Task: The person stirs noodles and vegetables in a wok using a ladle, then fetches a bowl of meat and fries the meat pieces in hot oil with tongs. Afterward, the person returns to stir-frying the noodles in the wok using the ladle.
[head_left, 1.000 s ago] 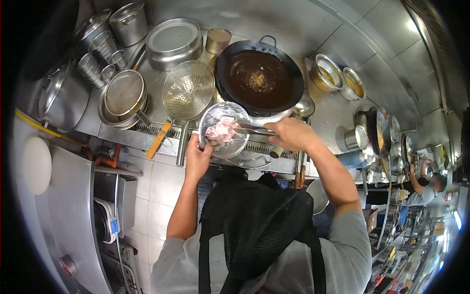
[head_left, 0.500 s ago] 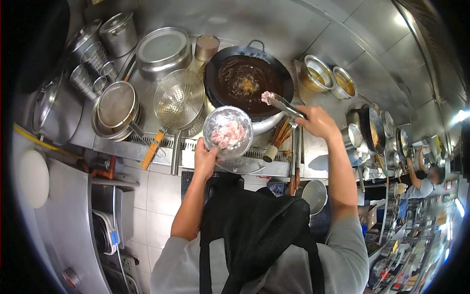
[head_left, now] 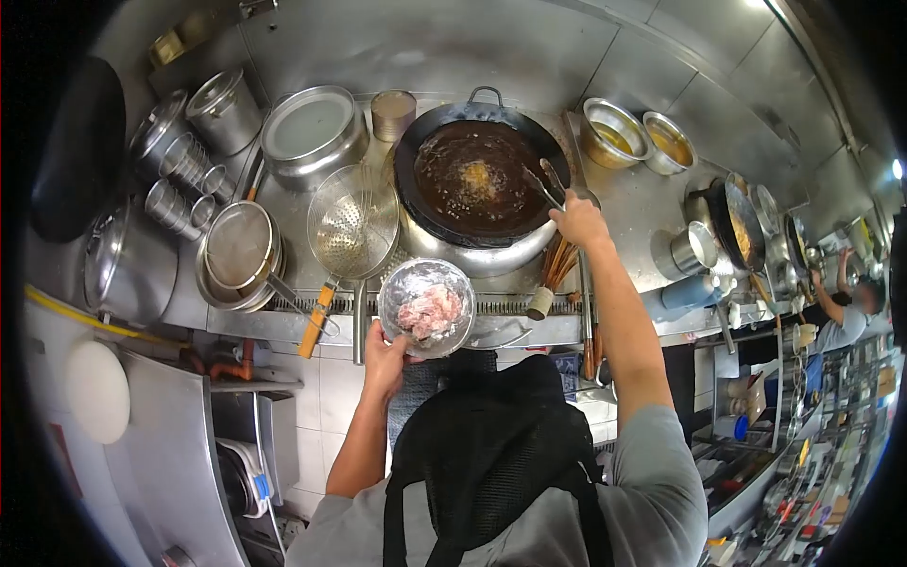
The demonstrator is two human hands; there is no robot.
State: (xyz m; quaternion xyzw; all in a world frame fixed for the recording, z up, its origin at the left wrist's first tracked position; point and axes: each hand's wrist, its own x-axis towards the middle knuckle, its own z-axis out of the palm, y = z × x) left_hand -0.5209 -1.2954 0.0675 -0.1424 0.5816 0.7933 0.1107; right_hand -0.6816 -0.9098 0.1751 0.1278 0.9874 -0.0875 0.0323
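My left hand (head_left: 385, 361) grips the rim of a metal bowl (head_left: 385, 295) low in front of the counter. Inside the bowl lie pieces of raw pink meat (head_left: 431, 310) dusted with white flour. My right hand (head_left: 580, 221) holds metal tongs (head_left: 542, 185) over the right side of a black wok (head_left: 408, 189). The tongs' arms are spread, and no meat shows between them. Dark oil (head_left: 463, 156) fills the wok, bubbling around golden bits near its middle.
A perforated strainer (head_left: 351, 222) and a fine sieve (head_left: 238, 246) lie left of the wok. A bamboo brush (head_left: 556, 272) stands at its lower right. Two metal bowls (head_left: 616, 132) with yellow liquid sit at the right back. A co-worker (head_left: 841, 307) stands far right.
The tongs have moved from holding a meat piece over the wok to spread and without it. My left hand with the bowl has come lower, away from the wok.
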